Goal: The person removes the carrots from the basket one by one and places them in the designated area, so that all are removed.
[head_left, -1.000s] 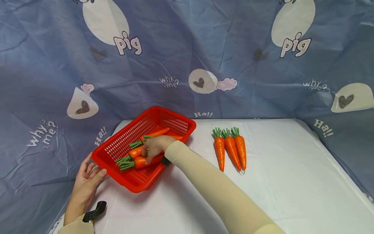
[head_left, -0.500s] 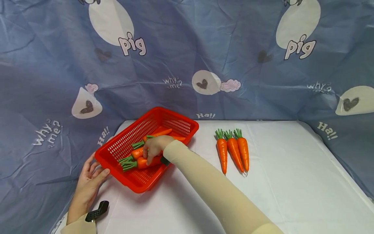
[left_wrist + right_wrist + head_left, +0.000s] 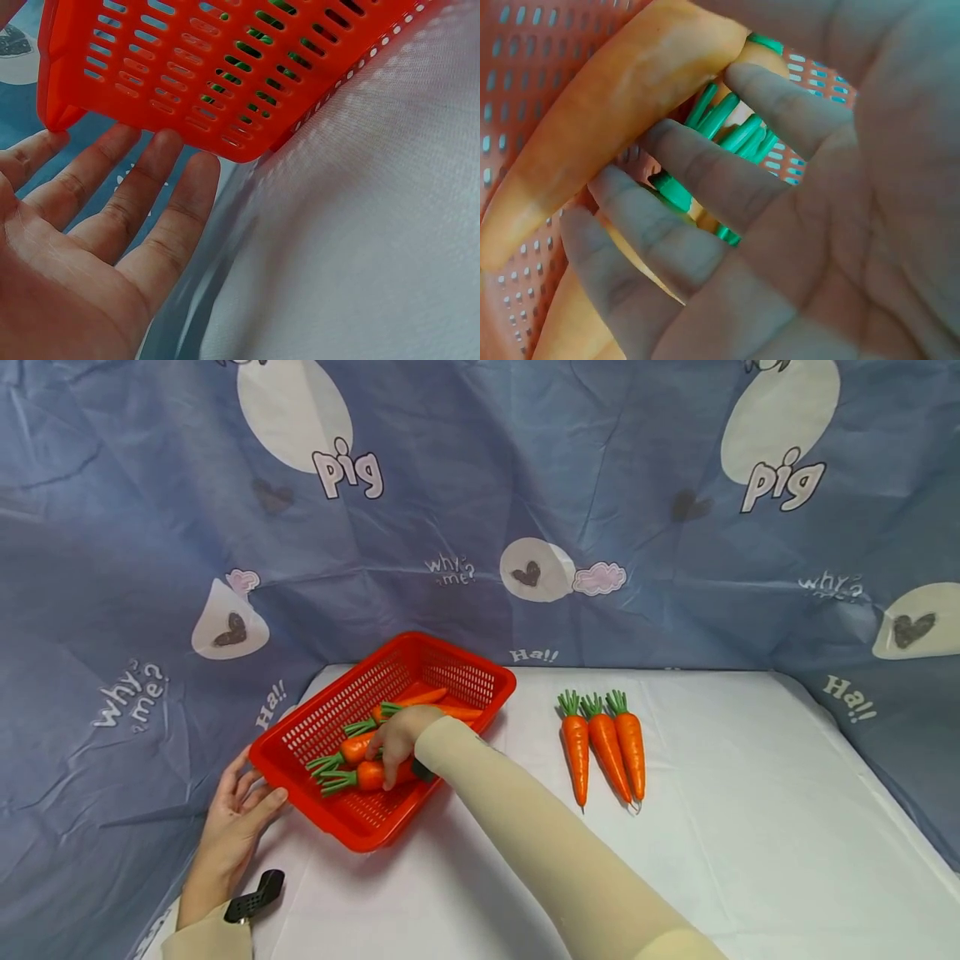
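Observation:
A red plastic basket [image 3: 309,814] with slotted walls stands on the left of the white table, several carrots with green tops inside it. At its near left end my left hand [image 3: 234,827] holds the rim, thumb on one side and fingers at the other; in the left wrist view those fingertips [image 3: 196,169] meet the basket's lower edge. My right hand [image 3: 403,739] reaches down inside. Its thumb and fingers hold the front carrot [image 3: 371,776], which fills the upper left of the right wrist view. Another carrot [image 3: 356,747] lies just behind, partly hidden by that hand.
Right of the basket, three carrots [image 3: 604,747] lie side by side on the white tablecloth [image 3: 720,810], tops pointing away. A blue printed curtain [image 3: 420,510] hangs along the back and left edges. My right sleeve [image 3: 540,835] crosses the table's front.
The whole head view has shifted slightly, so everything appears a little further right. My right thumb sits slightly further along the front carrot; my left hand keeps its place at the basket's end.

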Motion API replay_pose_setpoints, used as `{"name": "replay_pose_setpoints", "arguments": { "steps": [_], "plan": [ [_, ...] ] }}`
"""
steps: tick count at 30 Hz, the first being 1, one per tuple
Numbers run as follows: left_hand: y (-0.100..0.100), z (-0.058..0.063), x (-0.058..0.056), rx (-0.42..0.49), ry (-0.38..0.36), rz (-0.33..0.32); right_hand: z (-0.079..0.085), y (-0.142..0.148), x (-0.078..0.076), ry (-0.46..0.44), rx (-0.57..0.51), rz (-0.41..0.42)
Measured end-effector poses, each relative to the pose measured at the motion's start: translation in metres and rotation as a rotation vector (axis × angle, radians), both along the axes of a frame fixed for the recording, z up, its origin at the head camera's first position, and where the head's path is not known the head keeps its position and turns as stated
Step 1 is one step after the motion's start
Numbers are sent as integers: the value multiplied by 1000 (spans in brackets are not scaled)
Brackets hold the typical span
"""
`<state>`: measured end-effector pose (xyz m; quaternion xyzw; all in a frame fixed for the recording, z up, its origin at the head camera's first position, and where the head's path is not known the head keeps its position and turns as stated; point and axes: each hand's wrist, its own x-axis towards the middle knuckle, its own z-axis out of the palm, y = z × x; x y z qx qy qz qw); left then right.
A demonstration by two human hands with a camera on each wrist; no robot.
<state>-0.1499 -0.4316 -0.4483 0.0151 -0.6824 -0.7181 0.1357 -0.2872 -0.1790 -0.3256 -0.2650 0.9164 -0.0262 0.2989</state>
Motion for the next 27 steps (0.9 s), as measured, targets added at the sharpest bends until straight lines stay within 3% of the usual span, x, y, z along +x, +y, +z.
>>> {"name": "replay_pose_setpoints", "arguments": {
  "steps": [7,16,23,27],
  "plan": [
    [2,1,1,9,11,-4,7,1,7,30,40,3],
    [1,-1,0,14,4,4,5,2,8,23,9,12],
    [2,0,0,16,-6,9,4,6,10,-19,-59,-52],
    [1,0,0,21,7,4,4,6,10,-8,-50,-23]
  ]
}}
